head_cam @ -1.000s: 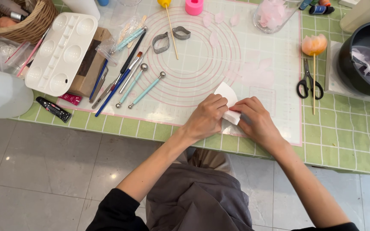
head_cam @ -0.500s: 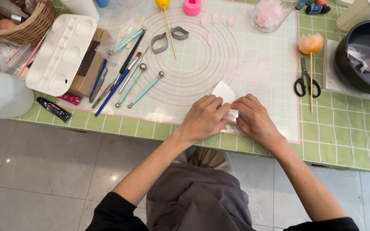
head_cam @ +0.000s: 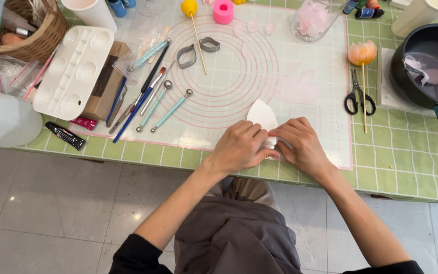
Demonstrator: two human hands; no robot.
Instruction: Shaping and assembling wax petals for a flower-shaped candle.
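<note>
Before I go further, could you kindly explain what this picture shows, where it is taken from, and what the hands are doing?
There is no machine here: a person works with two bare hands, filmed by a camera worn on their head and looking down. The left hand and right hand meet over a white sheet, pinching it together on a clear mat with pink rings. The mat lies on a green checked table. Around it lie black scissors, ball-tipped tools, two metal cutters, a white palette, a basket and a dark pot.
</note>
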